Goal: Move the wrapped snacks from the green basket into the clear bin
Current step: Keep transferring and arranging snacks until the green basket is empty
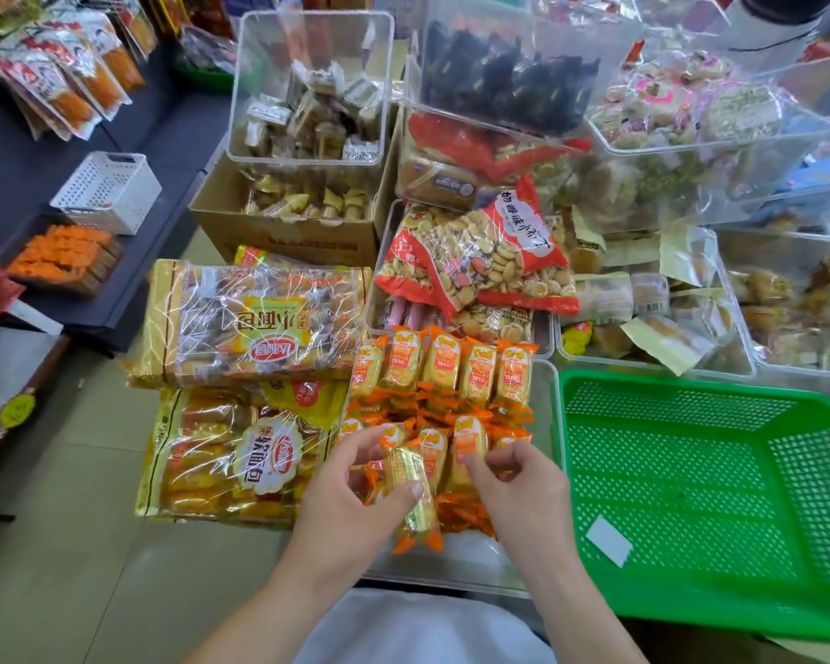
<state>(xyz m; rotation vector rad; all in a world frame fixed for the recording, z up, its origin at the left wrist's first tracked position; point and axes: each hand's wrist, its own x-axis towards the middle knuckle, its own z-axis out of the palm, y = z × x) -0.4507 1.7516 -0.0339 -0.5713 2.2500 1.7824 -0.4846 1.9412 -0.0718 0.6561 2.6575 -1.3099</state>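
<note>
The left hand (351,496) grips one orange-wrapped snack cake (410,488) across its middle, and the right hand (523,491) pinches a neighbouring upright pack (470,448) with curled fingertips, both over the near rows inside the clear bin (451,560) at lower centre of the frame. The green basket (691,472), lower right and just beside the bin, holds only a white paper slip (608,540). Judge each pack light, soft, crushable and slick-filmed: hold the body by its sides with light pressure, not by the crimped end fins.
</note>
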